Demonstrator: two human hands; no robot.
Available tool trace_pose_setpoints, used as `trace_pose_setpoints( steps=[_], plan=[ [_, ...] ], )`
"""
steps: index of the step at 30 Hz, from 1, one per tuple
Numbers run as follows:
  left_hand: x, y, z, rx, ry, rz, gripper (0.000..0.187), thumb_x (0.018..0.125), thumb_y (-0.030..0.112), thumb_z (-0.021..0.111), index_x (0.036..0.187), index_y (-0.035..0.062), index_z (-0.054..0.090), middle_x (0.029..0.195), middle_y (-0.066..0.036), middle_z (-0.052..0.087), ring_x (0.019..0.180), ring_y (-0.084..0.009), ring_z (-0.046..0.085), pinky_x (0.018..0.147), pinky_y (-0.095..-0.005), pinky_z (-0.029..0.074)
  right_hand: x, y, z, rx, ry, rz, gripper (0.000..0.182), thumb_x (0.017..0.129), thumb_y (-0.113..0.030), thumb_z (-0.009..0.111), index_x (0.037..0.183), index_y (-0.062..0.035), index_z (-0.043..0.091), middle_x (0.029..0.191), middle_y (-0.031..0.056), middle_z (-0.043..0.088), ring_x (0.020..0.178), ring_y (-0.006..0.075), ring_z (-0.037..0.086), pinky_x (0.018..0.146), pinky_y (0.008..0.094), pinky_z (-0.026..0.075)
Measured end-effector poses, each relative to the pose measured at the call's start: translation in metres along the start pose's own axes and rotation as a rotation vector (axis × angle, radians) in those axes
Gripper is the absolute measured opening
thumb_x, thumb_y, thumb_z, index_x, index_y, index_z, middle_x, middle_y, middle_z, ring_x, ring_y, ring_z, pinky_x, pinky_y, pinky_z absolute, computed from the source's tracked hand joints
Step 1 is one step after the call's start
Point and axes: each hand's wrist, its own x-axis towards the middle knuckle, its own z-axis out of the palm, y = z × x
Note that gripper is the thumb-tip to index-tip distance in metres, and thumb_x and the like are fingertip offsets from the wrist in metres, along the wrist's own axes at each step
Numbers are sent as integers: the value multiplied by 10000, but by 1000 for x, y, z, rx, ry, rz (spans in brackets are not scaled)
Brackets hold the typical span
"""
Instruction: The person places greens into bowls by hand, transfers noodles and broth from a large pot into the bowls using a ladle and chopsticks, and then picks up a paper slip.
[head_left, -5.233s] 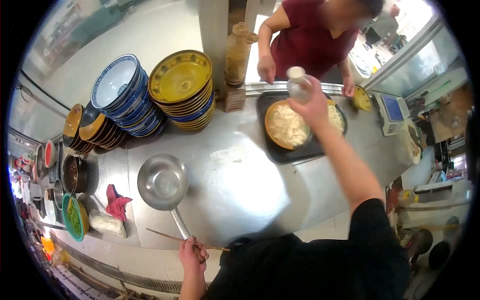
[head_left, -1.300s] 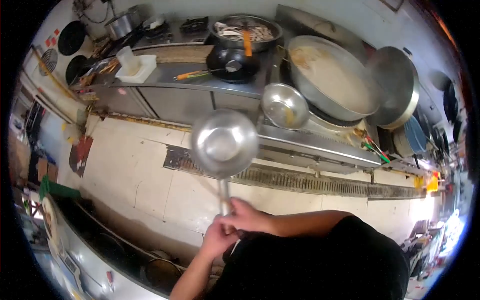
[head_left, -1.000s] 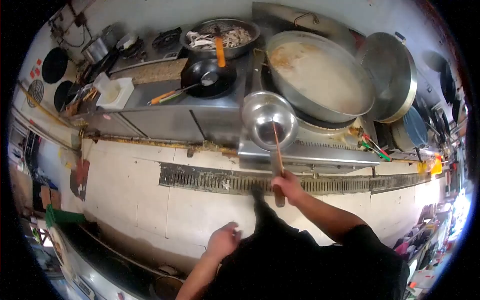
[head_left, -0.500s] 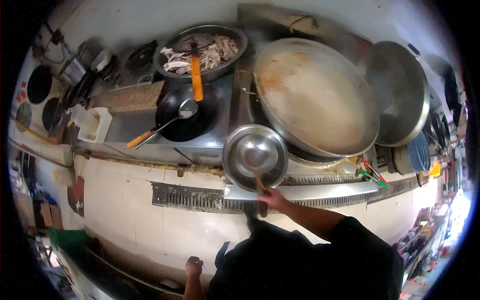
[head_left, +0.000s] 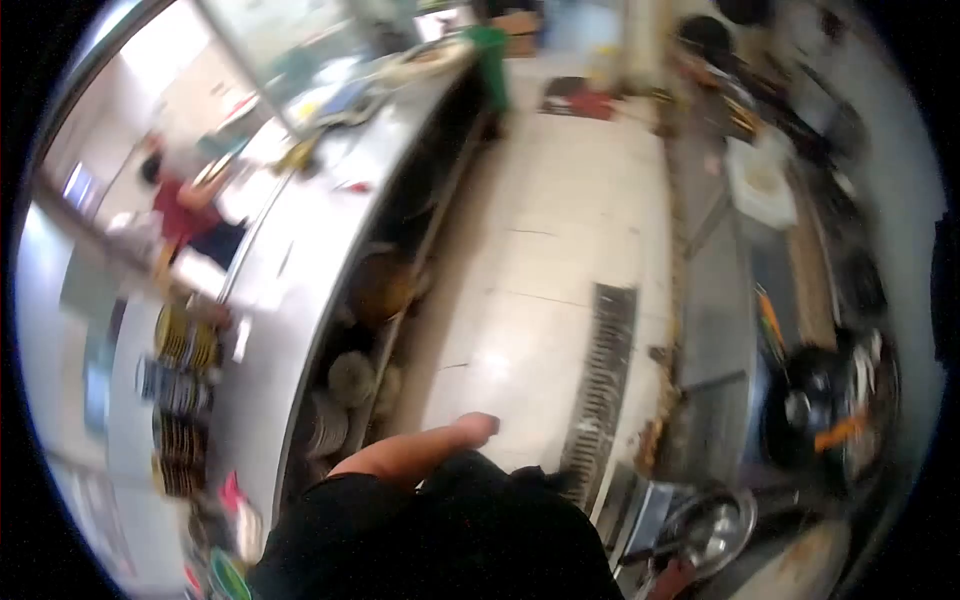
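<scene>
My left hand (head_left: 478,428) hangs over the pale tiled floor in front of me, compact with its fingers curled in and no object visible in it; motion softens its outline. Low on the right, my right hand (head_left: 672,578) grips the handle of a ladle (head_left: 640,556). The ladle's bowl end lies over a round metal bowl (head_left: 742,515), which rests at the stove's edge. Part of the right hand is cut off by the frame's lower edge.
A long steel counter (head_left: 340,235) runs along the left, with stacked dishes (head_left: 185,335) beside it. Beyond it is a person (head_left: 190,205) in a dark red top. A floor drain grate (head_left: 598,390) lies in the aisle. On the right stand a wok (head_left: 800,385) and a white container (head_left: 760,185).
My view has swung left, from facing the stove to looking down the aisle. The stove, bowl and ladle now sit at the right; my left arm shows further forward.
</scene>
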Motion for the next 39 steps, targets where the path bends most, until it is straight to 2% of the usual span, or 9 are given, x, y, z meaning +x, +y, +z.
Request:
trace_pose_setpoints(
  steps=[7,8,11,13,15,23,33,36,39],
  plan=[
    [-102,-93,-26,-256,-33,-454,289,789,226,594,1023,70,661,1062,-170,647,1018,-332,607,841,-422,486,-13,-157,109,-425,175,-876,475,797,-46,616,1253,17,498,1042,203,579,891,300,565,863,413,449],
    [-113,-125,-18,-197,68,-359,316,784,277,606,1018,78,680,1088,-179,640,1029,-333,604,848,-421,487,-9,-171,132,-342,-98,-600,535,805,-9,589,1314,-7,425,1124,180,557,938,249,553,881,358,438],
    [-157,-186,-44,-309,169,-291,288,787,261,591,1004,89,671,1052,-186,642,1009,-346,604,837,-435,486,-64,-236,229,-60,-370,-586,487,801,1,578,1275,-3,467,1088,161,576,935,230,555,871,336,442],
    [-168,-237,-40,-376,289,-335,272,785,249,583,987,83,660,1031,-189,641,998,-351,602,830,-443,486,-103,-254,301,-238,-458,-792,486,792,-16,605,1261,3,484,1051,141,588,920,218,555,858,333,450],
    [-185,-275,-37,-448,404,-394,256,784,237,576,970,77,650,1010,-192,640,988,-357,601,824,-451,485,-188,-315,346,-509,-758,-627,475,808,-87,624,1253,11,490,1180,185,551,1090,317,537,942,387,430],
    [-274,-374,-78,-811,771,-568,253,778,222,566,967,60,608,1022,-165,629,976,-363,584,835,-458,470,-405,-449,508,-593,-1242,-1271,475,797,-141,649,1231,-4,511,1106,176,596,910,240,624,770,345,507],
    [-304,-535,-93,-1178,1556,-1333,284,761,209,629,965,14,604,955,-190,620,953,-349,586,817,-430,479,-586,-600,708,-920,-1560,-1670,389,822,-168,638,1170,-17,554,1093,169,591,912,252,616,749,345,509],
    [-312,-607,-110,-1068,1523,-1545,308,771,210,629,1005,11,600,1001,-203,606,973,-361,580,838,-425,480,-630,-633,755,-863,-1682,-1794,374,833,-166,635,1166,-17,555,1088,160,593,890,236,611,743,342,511],
    [-327,-667,-130,-996,1485,-1691,254,805,159,552,1004,15,615,1041,-216,597,991,-368,572,851,-433,476,-672,-663,771,-875,-1817,-1659,373,832,-160,641,1167,-20,554,1074,152,597,867,219,607,741,336,510]
  ],
)
